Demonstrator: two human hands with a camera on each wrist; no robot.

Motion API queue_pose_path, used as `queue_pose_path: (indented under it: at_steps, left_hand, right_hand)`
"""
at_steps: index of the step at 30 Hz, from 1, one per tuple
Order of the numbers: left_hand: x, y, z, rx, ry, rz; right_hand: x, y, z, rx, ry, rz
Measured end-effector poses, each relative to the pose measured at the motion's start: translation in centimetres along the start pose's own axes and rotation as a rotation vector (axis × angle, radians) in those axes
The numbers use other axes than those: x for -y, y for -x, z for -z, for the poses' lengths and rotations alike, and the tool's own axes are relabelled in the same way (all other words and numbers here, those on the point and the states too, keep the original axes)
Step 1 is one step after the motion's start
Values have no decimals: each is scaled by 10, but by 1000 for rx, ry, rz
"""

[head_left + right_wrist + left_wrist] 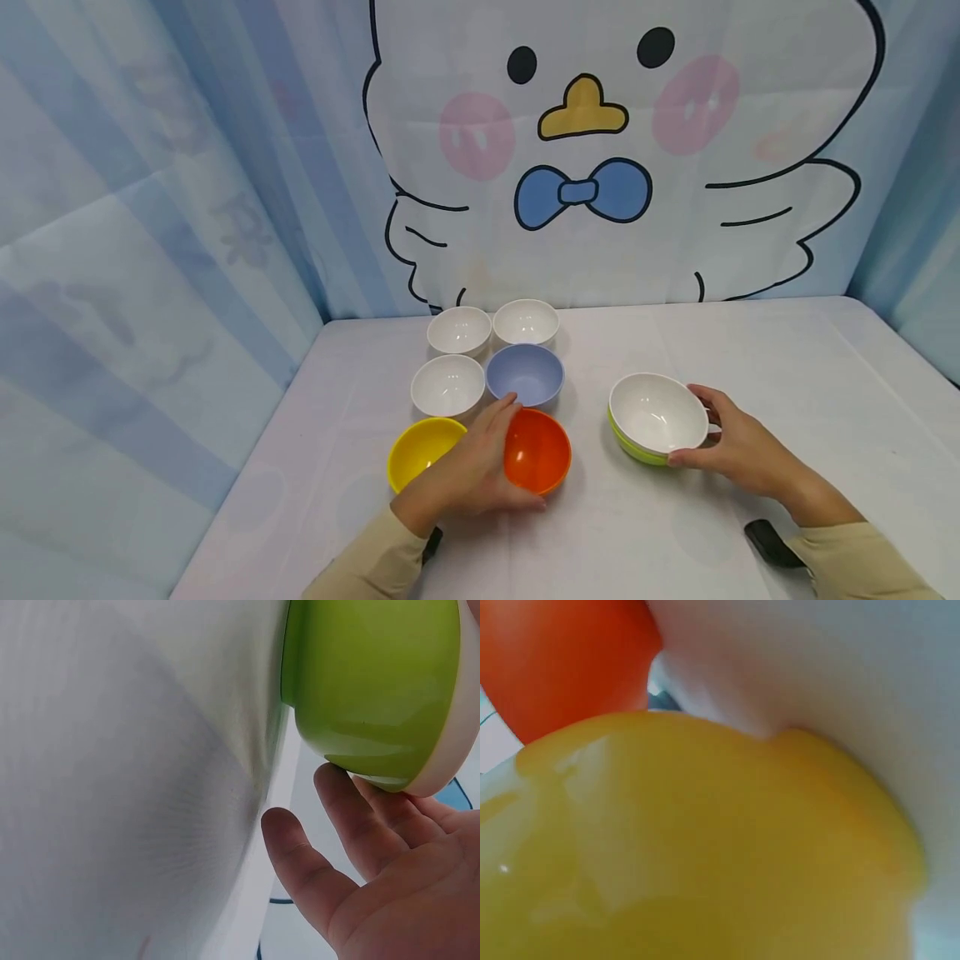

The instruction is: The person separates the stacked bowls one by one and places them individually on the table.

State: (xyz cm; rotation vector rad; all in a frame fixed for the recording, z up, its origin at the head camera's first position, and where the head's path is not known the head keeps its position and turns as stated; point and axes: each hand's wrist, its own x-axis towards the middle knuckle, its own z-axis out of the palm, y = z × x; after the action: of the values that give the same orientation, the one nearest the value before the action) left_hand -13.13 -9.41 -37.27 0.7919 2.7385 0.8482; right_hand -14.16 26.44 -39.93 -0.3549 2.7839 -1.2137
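Note:
In the head view my left hand [476, 467] spans the near-left side of an orange bowl [538, 452], fingers at its far-left rim and thumb along its near side. A yellow bowl [422, 450] stands beside it, partly behind that hand; in the left wrist view the yellow bowl [705, 840] fills much of the picture and the hand is unseen. My right hand [738, 446] holds the right side of a white bowl [656, 412], nested in a green bowl [637, 452]. In the right wrist view, fingertips [334, 780] touch the green bowl; the lower finger stands apart.
Behind the orange and yellow bowls stand a blue bowl [525, 375] and three white bowls, one at left [447, 386] and two at the back [459, 331]. A pale cloth covers the table [787, 358]. A printed curtain [585, 258] hangs behind.

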Motion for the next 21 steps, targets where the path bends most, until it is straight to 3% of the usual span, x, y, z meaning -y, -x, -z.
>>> queue_pose_path:
  at_steps: [8, 16, 21]
  left_hand:
    - [-21, -4, 6, -74, 64, -93]
    - [-46, -22, 10, -30, 69, -125]
    - [-60, -41, 6, -4, 53, -151]
  right_hand:
    - [2, 0, 0, 7, -2, 9]
    - [4, 0, -4, 19, 2, 15]
    - [1, 1, -3, 18, -23, 62]
